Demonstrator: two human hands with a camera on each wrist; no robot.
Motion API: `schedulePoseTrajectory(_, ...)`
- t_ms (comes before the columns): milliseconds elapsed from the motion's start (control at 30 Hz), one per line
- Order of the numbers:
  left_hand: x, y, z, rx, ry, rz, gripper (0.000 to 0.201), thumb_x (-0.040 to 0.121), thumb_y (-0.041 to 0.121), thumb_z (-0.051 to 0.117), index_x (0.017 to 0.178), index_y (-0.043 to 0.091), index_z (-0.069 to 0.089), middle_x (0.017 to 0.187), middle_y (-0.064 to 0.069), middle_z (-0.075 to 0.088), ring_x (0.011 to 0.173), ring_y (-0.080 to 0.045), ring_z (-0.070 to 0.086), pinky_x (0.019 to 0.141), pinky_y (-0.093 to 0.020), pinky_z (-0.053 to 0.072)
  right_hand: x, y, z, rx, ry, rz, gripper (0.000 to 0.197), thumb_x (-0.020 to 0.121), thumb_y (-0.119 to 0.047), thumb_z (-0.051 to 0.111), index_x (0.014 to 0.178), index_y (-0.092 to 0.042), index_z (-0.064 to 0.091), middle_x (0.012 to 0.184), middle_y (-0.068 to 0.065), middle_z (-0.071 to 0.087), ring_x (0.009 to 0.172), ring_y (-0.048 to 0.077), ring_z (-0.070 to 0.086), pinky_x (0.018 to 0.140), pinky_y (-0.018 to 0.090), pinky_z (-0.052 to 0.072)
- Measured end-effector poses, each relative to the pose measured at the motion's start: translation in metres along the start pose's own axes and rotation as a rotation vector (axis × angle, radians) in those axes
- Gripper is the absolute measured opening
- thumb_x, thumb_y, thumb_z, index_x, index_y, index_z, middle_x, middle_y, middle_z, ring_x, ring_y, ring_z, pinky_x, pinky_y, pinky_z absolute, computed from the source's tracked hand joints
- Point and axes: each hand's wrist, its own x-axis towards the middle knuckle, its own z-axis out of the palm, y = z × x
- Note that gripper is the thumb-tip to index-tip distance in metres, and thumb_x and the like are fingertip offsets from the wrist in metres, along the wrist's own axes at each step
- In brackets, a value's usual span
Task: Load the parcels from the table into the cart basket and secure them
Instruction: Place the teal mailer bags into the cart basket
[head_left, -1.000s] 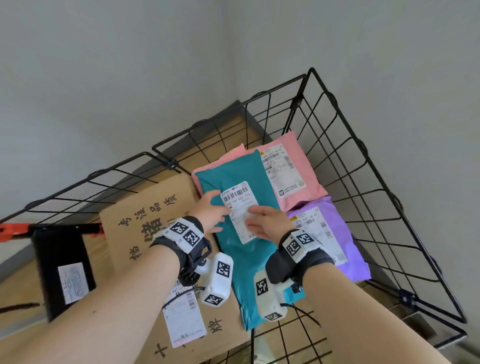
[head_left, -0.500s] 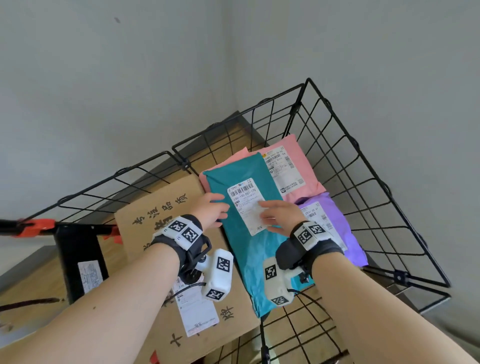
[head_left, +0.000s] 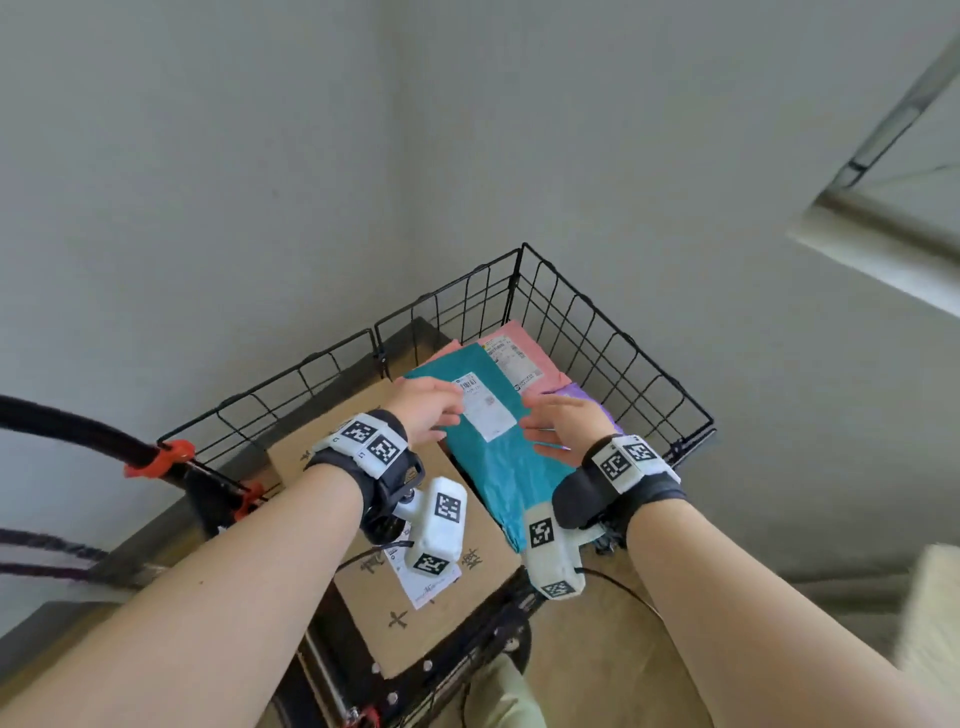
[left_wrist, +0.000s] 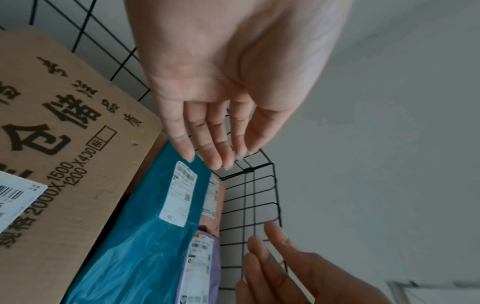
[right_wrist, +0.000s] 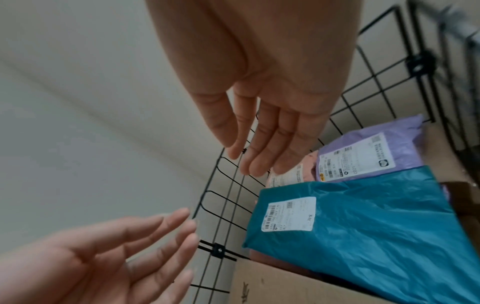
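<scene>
My left hand (head_left: 426, 410) and right hand (head_left: 566, 431) hover with fingers straight and relaxed, holding nothing, above the wire cart basket (head_left: 613, 332). Inside it I count four parcels: one cardboard box (head_left: 467, 587), one teal bag (head_left: 493, 467), one pink bag (head_left: 524, 343) and one purple bag (right_wrist: 405, 148).

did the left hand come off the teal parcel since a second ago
Yes. The left hand pressed on the teal parcel beside its white label earlier; now the wrist views show it lifted clear above the parcel, fingers straight, holding nothing.
</scene>
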Motion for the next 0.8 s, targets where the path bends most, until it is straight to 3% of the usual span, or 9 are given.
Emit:
schedulePoseTrajectory(100, -0.046, 0.003, 0.000, 0.027, -0.058, 0.085, 0.014, 0.093, 0.009, 0.052, 0.101, 0.016, 0.061, 0.088, -0.004, 0.061, 0.067, -0.008, 0.058, 0.067, -0.024, 0.045, -0.056, 0.023, -0.002, 0.046, 0.094, -0.112, 0.023, 0.096, -0.003, 0.044, 0.107, -0.013, 0.061, 0.064, 0.002, 0.066, 0.056, 0.012, 0.060, 0.064, 0.025, 0.048)
schedulePoseTrajectory(200, -0.094, 0.005, 0.011, 0.022, -0.125, 0.161, 0.013, 0.094, 0.008, 0.049, 0.090, 0.016, 0.059, 0.074, -0.002, 0.058, 0.052, -0.005, 0.058, 0.051, -0.017, 0.041, -0.120, 0.049, -0.007, 0.085, 0.150, -0.196, 0.020, 0.093, 0.001, 0.047, 0.101, -0.011, 0.061, 0.072, 0.006, 0.063, 0.061, 0.013, 0.057, 0.065, 0.025, 0.046)
schedulePoseTrajectory(267, -0.126, 0.002, 0.028, 0.040, -0.183, 0.211, 0.016, 0.093, 0.004, 0.049, 0.086, 0.016, 0.058, 0.073, -0.001, 0.058, 0.059, -0.008, 0.055, 0.056, -0.020, 0.041, -0.161, 0.069, -0.014, 0.113, 0.212, -0.234, 0.021, 0.091, 0.003, 0.049, 0.101, -0.010, 0.062, 0.074, 0.006, 0.062, 0.063, 0.014, 0.055, 0.066, 0.024, 0.047)
schedulePoseTrajectory(400, -0.186, -0.012, 0.077, 0.152, -0.359, 0.266, 0.019, 0.089, 0.000, 0.051, 0.082, 0.017, 0.058, 0.073, -0.002, 0.058, 0.064, -0.010, 0.053, 0.061, -0.022, 0.040, -0.236, 0.111, -0.040, 0.204, 0.354, -0.252, 0.021, 0.089, 0.006, 0.049, 0.096, -0.008, 0.063, 0.059, 0.001, 0.064, 0.053, 0.011, 0.053, 0.057, 0.021, 0.047)
schedulePoseTrajectory(500, -0.221, -0.022, 0.119, 0.223, -0.462, 0.309, 0.016, 0.088, 0.001, 0.054, 0.088, 0.016, 0.060, 0.075, -0.001, 0.061, 0.065, -0.010, 0.054, 0.063, -0.022, 0.042, -0.286, 0.138, -0.071, 0.255, 0.472, -0.274, 0.024, 0.090, 0.006, 0.048, 0.106, -0.003, 0.063, 0.069, 0.007, 0.062, 0.059, 0.014, 0.052, 0.059, 0.022, 0.045)
schedulePoseTrajectory(633, -0.261, -0.035, 0.167, 0.285, -0.565, 0.346, 0.013, 0.088, 0.005, 0.058, 0.093, 0.015, 0.064, 0.086, -0.002, 0.065, 0.078, -0.012, 0.060, 0.074, -0.027, 0.050, -0.339, 0.174, -0.114, 0.313, 0.606, -0.273, 0.029, 0.091, 0.007, 0.043, 0.115, 0.003, 0.060, 0.075, 0.008, 0.059, 0.061, 0.014, 0.051, 0.058, 0.021, 0.045)
schedulePoseTrajectory(700, -0.280, -0.041, 0.188, 0.305, -0.607, 0.350, 0.013, 0.089, 0.006, 0.058, 0.098, 0.013, 0.064, 0.088, -0.002, 0.065, 0.081, -0.013, 0.060, 0.078, -0.029, 0.050, -0.361, 0.193, -0.133, 0.359, 0.632, -0.267, 0.027, 0.091, 0.007, 0.043, 0.110, -0.001, 0.061, 0.075, 0.008, 0.059, 0.061, 0.013, 0.052, 0.057, 0.020, 0.044)
schedulePoseTrajectory(800, -0.315, -0.051, 0.226, 0.334, -0.645, 0.375, 0.014, 0.090, 0.003, 0.055, 0.099, 0.012, 0.062, 0.084, -0.001, 0.063, 0.076, -0.012, 0.058, 0.076, -0.028, 0.048, -0.398, 0.229, -0.164, 0.407, 0.690, -0.277, 0.022, 0.090, 0.006, 0.047, 0.091, -0.009, 0.063, 0.077, 0.007, 0.061, 0.066, 0.013, 0.056, 0.066, 0.023, 0.046)
